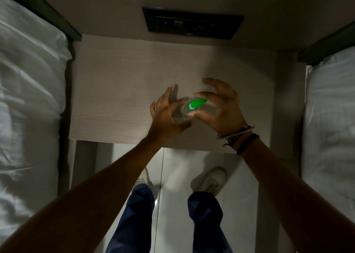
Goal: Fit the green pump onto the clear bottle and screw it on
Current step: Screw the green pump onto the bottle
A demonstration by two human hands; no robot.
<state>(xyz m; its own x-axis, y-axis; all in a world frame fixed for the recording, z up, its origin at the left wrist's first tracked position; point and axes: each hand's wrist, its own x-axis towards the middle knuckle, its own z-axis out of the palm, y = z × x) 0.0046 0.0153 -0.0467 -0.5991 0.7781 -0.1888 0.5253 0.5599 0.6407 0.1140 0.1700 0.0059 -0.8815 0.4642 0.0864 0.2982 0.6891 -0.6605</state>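
The green pump (195,104) sits on top of the clear bottle (180,111), seen from above over the pale wooden table (119,91). My right hand (221,108) pinches the pump's collar between thumb and fingertips, its other fingers spread above. My left hand (167,116) cups the bottle's body from the left, fingers extended and thumb under it. The bottle is blurred and largely hidden by both hands.
A bed with white sheets (28,91) flanks the table on the left, another (330,118) on the right. A black socket panel (192,23) is set in the wall behind the table. My legs and white shoes (213,179) stand on the tiled floor below.
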